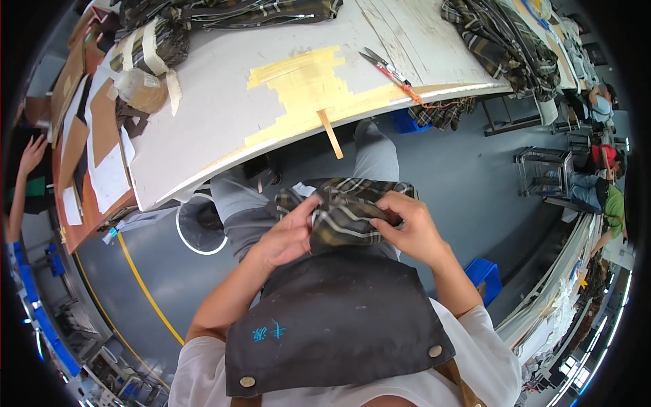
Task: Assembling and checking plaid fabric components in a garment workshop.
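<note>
Firstly, head view; landmark, bench (217, 74). Plaid cloth (349, 220), one: before the bench's near edge, over the lap, presumably for close handling. Hands, two: left hand (290, 234), right hand (410, 227), each grip pinched on the cloth, apparently steadying it between them. Scissors (385, 66), one pair: toward the bench's near edge, orange cord (411, 95) attached, probably against straying. Wooden strip (331, 136), one: jutting from the bench's near edge, seemingly secured by yellow tape (305, 88).

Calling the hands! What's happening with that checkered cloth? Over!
Left hand and right hand both gripping plaid cloth. Cloth bunched, off the worktable. Red-handled scissors on the worktable, not in the way.
</note>
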### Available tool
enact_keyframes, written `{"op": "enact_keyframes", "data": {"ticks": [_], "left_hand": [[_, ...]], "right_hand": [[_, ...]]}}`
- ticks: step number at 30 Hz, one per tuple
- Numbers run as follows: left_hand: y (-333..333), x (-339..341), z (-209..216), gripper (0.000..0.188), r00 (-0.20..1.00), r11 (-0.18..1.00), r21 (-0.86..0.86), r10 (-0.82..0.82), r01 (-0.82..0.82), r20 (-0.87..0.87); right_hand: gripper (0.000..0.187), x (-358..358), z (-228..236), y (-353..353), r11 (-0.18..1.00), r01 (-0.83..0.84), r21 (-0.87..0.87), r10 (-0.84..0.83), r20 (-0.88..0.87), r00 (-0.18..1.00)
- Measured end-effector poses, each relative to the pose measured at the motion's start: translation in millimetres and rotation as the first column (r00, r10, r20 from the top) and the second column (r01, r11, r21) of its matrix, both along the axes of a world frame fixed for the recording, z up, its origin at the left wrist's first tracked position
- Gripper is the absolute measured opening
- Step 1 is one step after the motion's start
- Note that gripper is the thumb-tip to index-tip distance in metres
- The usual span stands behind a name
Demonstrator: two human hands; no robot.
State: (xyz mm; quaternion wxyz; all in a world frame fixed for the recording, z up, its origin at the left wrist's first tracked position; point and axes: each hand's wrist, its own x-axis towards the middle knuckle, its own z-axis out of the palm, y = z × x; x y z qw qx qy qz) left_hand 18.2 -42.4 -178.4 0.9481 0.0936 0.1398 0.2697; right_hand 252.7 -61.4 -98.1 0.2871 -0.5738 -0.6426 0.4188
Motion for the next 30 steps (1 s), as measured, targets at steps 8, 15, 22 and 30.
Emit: {"op": "enact_keyframes", "data": {"ticks": [8,15,22,30], "left_hand": [[-23.8,11.7,5.1,0.066,0.977,0.998,0.045,0.032,-0.043,0.209],[-6.6,5.8,30.1,0.053,0.974,0.983,0.004,0.181,-0.183,0.136],[-9.7,9.0,47.5,0.045,0.933,0.943,-0.091,0.33,-0.319,0.142],[-1.2,17.8,55.6,0.047,0.943,0.949,0.017,0.312,-0.316,0.115]], "right_hand": [[0.018,-5.9,20.1,6.5,0.985,-0.154,0.081,0.162,-0.112,0.98],[0.019,-10.5,39.2,9.1,0.982,-0.171,0.081,0.179,-0.115,0.977],[0.017,-24.9,40.9,14.2,0.942,-0.245,0.231,0.271,-0.091,0.958],[0.015,-64.2,46.2,30.8,0.979,-0.068,0.192,0.162,-0.536,0.829]]}}
